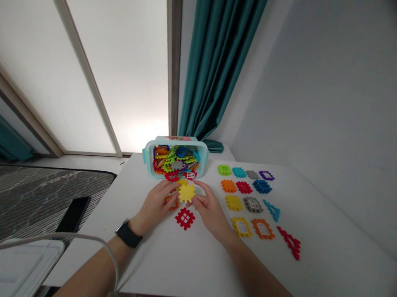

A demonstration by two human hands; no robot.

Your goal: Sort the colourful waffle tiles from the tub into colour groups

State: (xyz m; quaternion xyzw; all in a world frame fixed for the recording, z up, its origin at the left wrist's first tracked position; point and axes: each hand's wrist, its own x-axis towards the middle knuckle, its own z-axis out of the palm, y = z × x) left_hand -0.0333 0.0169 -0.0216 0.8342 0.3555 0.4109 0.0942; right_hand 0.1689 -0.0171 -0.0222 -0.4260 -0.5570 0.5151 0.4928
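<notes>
A yellow notched square building tile (187, 193) is held between my two hands, in front of the bin. My left hand (157, 204), with a black watch on the wrist, has its fingertips closed at the tile's left edge. At the right edge, my right hand (211, 209) grips it with the thumb and fingers. Another yellow piece (182, 182) shows partly behind it. An orange tile (172, 203) is partly hidden by my left fingers. Nearer to me, a red window tile (185, 218) lies flat on the table.
A light-blue bin (145, 157) full of mixed pieces stands at the table's (192, 272) far edge. Sorted tiles lie in rows at right, including a yellow tile (234, 202) and a red roof-shaped piece (290, 243). A white cable (80, 236) crosses the lower left.
</notes>
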